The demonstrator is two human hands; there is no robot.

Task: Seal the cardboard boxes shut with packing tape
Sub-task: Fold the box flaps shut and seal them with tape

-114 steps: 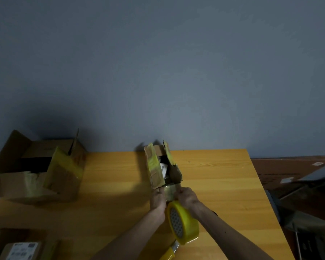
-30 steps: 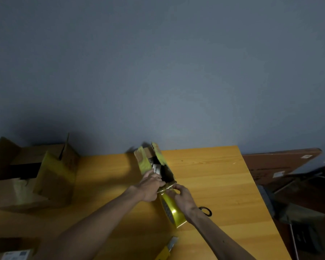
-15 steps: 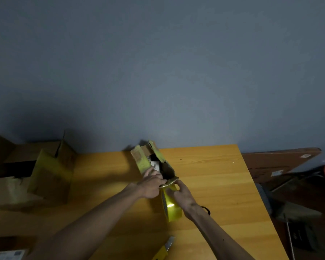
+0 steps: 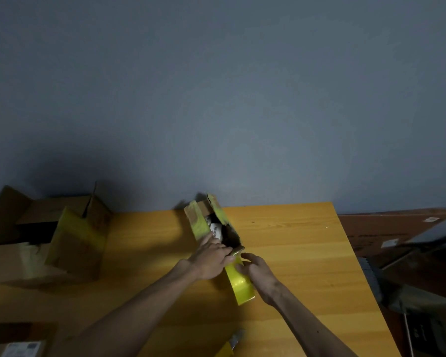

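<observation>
A small cardboard box (image 4: 231, 237) stands in the middle of the wooden table (image 4: 294, 253). Its two long flaps stand open, edged with old yellow tape, and a white label shows inside. My left hand (image 4: 211, 258) lies over the box's near end, its fingers fairly straight and pressing where the tape meets the cardboard. My right hand (image 4: 256, 270) grips the yellow tape roll (image 4: 240, 283), seen edge-on just in front of the box and touching my left fingers.
A large open box (image 4: 49, 240) with yellow tape sits at the table's left. A labelled box (image 4: 16, 347) is at the bottom left. A yellow utility knife (image 4: 229, 346) lies near the front edge. A brown board (image 4: 392, 225) and clutter lie past the table's right edge.
The tape roll has turned from face-on to edge-on and sits closer to the box. My left hand has slid down onto the box's near end over the tape.
</observation>
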